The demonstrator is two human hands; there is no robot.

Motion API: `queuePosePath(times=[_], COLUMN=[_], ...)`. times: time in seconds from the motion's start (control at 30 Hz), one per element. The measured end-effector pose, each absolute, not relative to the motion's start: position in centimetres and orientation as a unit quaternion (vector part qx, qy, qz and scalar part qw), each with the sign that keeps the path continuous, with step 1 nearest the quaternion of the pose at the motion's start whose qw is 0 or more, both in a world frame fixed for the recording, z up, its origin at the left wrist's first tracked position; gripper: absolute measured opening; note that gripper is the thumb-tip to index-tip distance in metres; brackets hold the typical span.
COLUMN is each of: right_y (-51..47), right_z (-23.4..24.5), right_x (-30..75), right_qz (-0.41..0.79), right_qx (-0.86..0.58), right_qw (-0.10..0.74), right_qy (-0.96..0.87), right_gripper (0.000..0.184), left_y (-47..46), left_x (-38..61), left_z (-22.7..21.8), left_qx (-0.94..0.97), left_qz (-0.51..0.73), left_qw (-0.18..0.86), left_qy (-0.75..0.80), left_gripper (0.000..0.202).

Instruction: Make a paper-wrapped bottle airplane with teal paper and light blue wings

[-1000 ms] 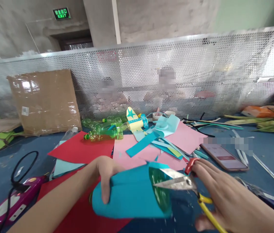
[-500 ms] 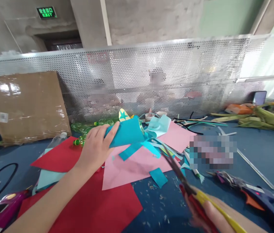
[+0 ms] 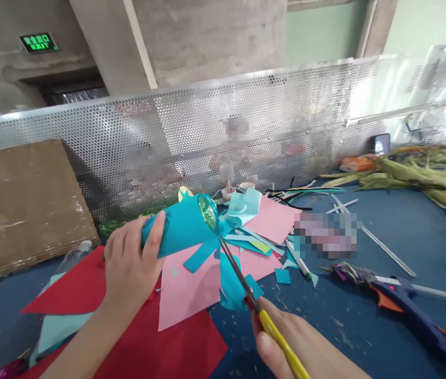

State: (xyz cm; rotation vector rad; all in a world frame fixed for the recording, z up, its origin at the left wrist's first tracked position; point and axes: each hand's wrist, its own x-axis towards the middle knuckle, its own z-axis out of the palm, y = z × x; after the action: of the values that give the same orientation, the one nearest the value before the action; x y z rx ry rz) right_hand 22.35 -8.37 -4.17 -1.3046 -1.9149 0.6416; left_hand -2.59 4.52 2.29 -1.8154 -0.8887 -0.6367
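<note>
Brown cardboard (image 3: 18,205) stands beyond and left of the left hand (image 3: 132,260), its own left part cut off by the frame. Nearer, left of that wrist, a purple tool (image 3: 4,368) shows only a sliver at the bottom edge. A clear bottle (image 3: 73,258) lies just past the red sheet (image 3: 73,289) beside the wrist, partly hidden by it.

The left forearm reaches up from the bottom edge, back of the hand uppermost, fingers curled firmly round the left end of the blue tube (image 3: 183,226); some fingertips are out of sight behind it. The tube's mouth tilts right, away from that hand, showing green plastic inside. Beyond it, figures behind the perforated panel (image 3: 191,126) are faint and blurred.

Between the hands lies a pink sheet (image 3: 191,295). The right hand (image 3: 305,337), low and slanting in from the bottom right, grips the scissors (image 3: 242,279), blades close together, pointing up-left to the tube's rim; whether the tips touch is unclear. The red handle is mostly covered, the yellow one cut off below.

Right of this hand, a glue gun (image 3: 398,295) lies on the table (image 3: 357,342); past it, a blurred patch masks something.
</note>
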Motion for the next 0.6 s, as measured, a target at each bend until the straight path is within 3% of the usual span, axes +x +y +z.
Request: queuePosePath(times=[0.6], right_y=[-7.3], right_z=[-3.0], right_x=[20.5], right_qz=[0.332], right_qx=[-0.582], right_qw=[0.376], right_qy=[-0.64], right_gripper=[0.068], left_y=[2.9], left_x=[-0.9], left_z=[1.9], left_qx=[-0.748], left_qz=[-0.243], left_qw=[0.509], left_qy=[-0.351], left_gripper=[0.076])
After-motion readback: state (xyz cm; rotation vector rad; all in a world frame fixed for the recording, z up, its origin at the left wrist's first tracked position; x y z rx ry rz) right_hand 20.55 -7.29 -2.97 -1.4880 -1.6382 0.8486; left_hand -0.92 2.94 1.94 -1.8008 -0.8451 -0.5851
